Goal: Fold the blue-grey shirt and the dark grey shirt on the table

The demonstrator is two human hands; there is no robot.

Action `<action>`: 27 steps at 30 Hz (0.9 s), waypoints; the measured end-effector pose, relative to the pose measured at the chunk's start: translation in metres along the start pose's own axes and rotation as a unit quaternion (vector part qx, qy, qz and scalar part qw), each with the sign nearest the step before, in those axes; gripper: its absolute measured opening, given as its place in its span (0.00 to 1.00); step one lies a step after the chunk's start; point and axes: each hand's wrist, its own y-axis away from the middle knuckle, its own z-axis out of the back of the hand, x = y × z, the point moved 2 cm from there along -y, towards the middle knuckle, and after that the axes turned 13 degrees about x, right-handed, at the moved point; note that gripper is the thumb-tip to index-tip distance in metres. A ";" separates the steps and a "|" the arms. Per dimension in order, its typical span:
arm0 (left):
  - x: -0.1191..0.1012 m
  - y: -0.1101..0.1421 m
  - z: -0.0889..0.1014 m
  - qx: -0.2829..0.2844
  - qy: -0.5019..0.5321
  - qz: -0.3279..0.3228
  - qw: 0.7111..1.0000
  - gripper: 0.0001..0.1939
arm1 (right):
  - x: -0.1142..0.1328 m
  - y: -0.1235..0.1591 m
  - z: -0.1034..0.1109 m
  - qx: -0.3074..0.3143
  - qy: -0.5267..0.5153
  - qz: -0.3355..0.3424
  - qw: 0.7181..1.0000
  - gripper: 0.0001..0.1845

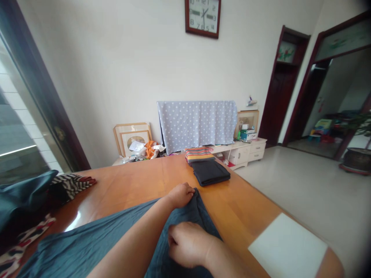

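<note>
Teal cloth (199, 210) lay bunched on the wood bench (130, 189), running toward the person. Left hand (179, 195) pinched its upper fold; right hand (188, 245) sat curled on it just below, grip unclear. Ahead, black garment (210, 172) lay on striped cloth (199, 154). White sheet (286, 247) lay right.

Orange wooden table (121, 185) bearing a folded dark garment (210, 172) that overlaps a folded striped cloth (198, 154); a white square sheet (286, 247) lies at its near right corner. Along the left edge are heaped dark teal fabric (23, 197), zebra-striped cloth (72, 184) and red-and-white patterned cloth (24, 239). Behind: polka-dot cloth (197, 125) draped beside 2 nested picture frames (131, 139), white drawer cabinet (246, 152), wall clock (203, 17). Far right: potted plant (358, 160).
</note>
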 end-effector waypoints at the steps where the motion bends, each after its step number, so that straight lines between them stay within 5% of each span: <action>1: -0.001 -0.003 0.000 0.000 -0.001 -0.002 1.000 0.12 | 0.001 0.001 0.002 0.005 0.000 0.000 1.000 0.14; 16: 0.004 0.008 -0.006 -0.063 0.057 0.026 0.996 0.17 | 0.008 0.008 0.015 0.043 0.004 0.012 0.999 0.16; 21: 0.005 0.048 -0.003 -0.090 0.082 0.089 0.989 0.17 | 0.007 0.007 0.016 0.037 0.013 0.020 0.999 0.15; 27: 0.013 0.125 -0.010 -0.097 0.070 0.178 0.977 0.19 | 0.000 -0.001 -0.001 -0.005 0.007 0.023 1.000 0.12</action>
